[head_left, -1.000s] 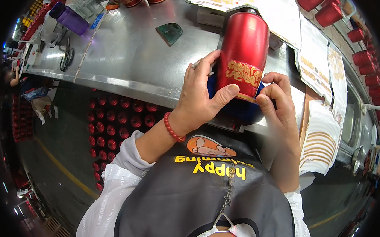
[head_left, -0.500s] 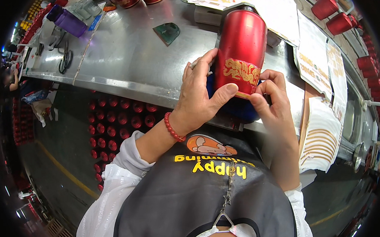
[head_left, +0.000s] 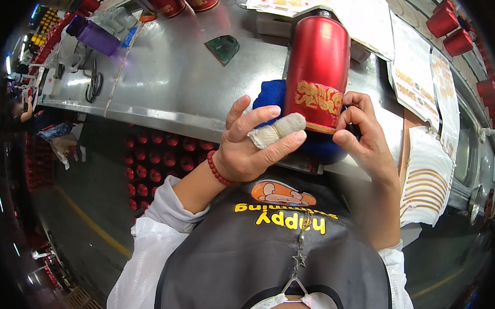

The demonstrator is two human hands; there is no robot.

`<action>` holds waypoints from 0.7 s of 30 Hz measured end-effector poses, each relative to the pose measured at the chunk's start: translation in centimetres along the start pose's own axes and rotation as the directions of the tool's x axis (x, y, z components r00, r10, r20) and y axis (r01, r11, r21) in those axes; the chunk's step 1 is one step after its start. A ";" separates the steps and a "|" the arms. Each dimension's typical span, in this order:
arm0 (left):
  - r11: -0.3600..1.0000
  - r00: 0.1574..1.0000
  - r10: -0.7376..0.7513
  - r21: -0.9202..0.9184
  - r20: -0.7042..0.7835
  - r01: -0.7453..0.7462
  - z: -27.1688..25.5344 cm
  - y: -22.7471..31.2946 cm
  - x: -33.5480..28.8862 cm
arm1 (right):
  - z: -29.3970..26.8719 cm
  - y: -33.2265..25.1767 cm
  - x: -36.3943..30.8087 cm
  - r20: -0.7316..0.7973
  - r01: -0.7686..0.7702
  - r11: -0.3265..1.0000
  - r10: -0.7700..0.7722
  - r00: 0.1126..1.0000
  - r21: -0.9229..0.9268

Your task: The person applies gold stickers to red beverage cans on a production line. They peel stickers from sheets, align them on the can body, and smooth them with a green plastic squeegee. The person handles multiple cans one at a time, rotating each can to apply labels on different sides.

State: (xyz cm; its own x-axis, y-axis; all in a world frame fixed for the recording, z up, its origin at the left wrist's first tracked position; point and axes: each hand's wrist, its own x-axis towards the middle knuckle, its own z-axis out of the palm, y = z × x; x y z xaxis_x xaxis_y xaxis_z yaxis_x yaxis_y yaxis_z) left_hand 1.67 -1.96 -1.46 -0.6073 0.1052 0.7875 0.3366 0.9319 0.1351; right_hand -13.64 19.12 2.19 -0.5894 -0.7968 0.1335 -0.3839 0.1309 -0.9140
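We see the left hand (head_left: pixel 252 146), earlier wrapped on the red bottle (head_left: pixel 317 72), now lifted with fingers spread; the right hand (head_left: pixel 364 140) still pinches its base.

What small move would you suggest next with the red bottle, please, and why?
Probably press the left hand back against the red bottle: its fingers are lifted off, and only the right hand steadies the gold decal end on the blue cloth.

A factory workbench: steel table (head_left: pixel 160 86), rows of red canisters (head_left: pixel 158 159) below, decal sheets (head_left: pixel 417 84).
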 end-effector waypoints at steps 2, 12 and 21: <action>0.997 0.997 0.081 0.001 -0.019 -0.081 -0.1 -0.1 0.8 | -0.2 0.1 0.0 0.034 0.008 1.000 -0.008 0.999 -0.009; 0.963 0.979 0.206 -0.175 -0.013 -0.205 1.1 -1.1 3.3 | -1.0 0.7 0.0 0.070 0.049 0.998 -0.046 0.996 -0.039; 0.901 0.915 0.396 -0.223 0.078 -0.371 1.8 -2.3 4.3 | -2.3 1.3 -0.7 0.144 -0.027 1.000 0.025 0.989 0.015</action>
State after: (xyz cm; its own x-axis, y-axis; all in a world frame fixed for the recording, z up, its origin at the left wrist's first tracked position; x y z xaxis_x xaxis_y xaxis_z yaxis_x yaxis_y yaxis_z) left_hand -2.97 -3.06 0.51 -0.4782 0.4926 0.7271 0.6897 0.7232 -0.0363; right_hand -15.36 21.21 1.74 -0.4902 -0.8699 0.0541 -0.3567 0.1435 -0.9231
